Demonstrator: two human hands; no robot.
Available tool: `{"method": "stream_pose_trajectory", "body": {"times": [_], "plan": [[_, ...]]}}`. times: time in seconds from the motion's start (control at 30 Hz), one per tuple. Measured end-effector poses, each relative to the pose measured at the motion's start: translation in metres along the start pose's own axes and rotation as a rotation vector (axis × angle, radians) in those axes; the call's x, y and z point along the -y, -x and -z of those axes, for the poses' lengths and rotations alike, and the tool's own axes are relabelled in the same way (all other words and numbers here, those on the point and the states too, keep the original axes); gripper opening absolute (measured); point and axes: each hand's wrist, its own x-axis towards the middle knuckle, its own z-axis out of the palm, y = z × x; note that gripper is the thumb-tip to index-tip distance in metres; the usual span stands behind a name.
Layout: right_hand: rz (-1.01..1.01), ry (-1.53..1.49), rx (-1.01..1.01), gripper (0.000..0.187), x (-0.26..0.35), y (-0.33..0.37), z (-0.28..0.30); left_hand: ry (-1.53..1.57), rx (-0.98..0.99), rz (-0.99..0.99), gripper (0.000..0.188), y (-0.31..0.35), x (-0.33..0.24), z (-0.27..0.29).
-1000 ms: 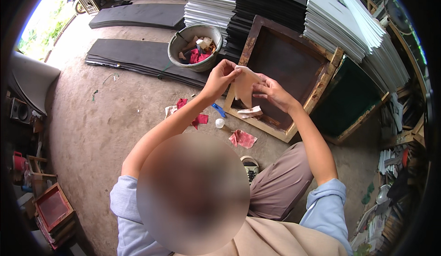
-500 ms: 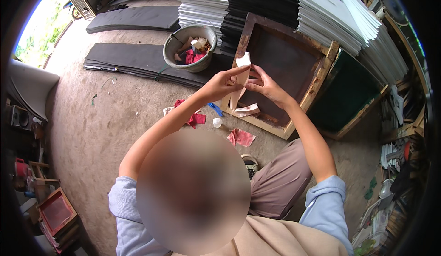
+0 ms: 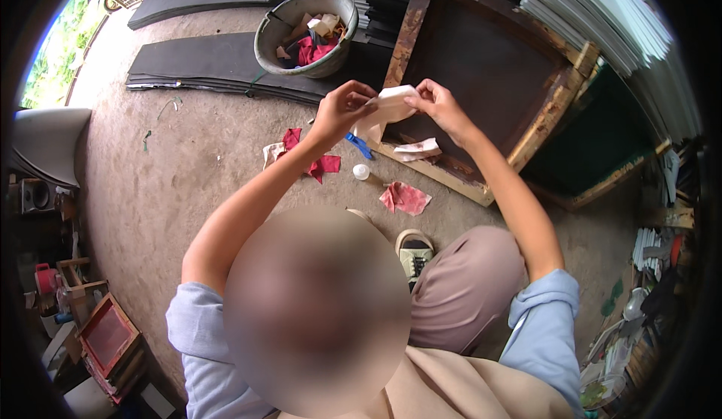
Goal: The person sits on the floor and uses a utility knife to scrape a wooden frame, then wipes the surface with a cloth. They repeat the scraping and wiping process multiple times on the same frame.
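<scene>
A cream-white piece of thin cloth (image 3: 387, 110) is stretched between my two hands, its lower part hanging down. My left hand (image 3: 343, 110) pinches its left end, and my right hand (image 3: 442, 109) pinches its upper right edge between thumb and fingers. Just beyond and below them leans a wooden frame (image 3: 412, 31) with a dark mesh panel. On its near lower bar rests a folded white, stained cloth (image 3: 418, 150). Near my left hand, a small blue object (image 3: 359, 146) lies by the frame's corner; its kind cannot be made out.
A grey bucket (image 3: 265, 50) of cloth scraps stands on black sheets (image 3: 203, 62). Red scraps (image 3: 325, 166), a white-capped small bottle (image 3: 361, 171) and a pinkish cloth (image 3: 406, 198) lie on the floor. White sheets (image 3: 594, 20) are stacked behind a green-panelled frame (image 3: 602, 144) at right.
The cloth, hanging narrow and upright before, is now spread sideways. My hands have moved apart, the left one leftward and the right one rightward. The view has shifted somewhat.
</scene>
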Motion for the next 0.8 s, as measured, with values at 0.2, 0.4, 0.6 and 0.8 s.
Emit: {"method": "stream_pose_trajectory", "body": {"times": [0.2,0.4,0.6,0.8], "plan": [[-0.208,-0.329,0.038,0.027,-0.059,-0.017,-0.047,0.181,-0.031,0.121,0.015,0.007,0.072,0.001],[-0.419,0.059,0.128,0.017,-0.120,-0.027,-0.070,0.315,-0.087,0.227,0.015,0.021,0.140,-0.003],[0.189,0.548,0.084,0.014,-0.131,-0.048,-0.104,0.170,-0.295,0.278,0.029,0.055,0.168,0.037],[0.247,0.958,0.263,0.034,-0.161,-0.085,-0.154,0.011,-0.395,0.301,0.026,0.069,0.170,0.068]]}}
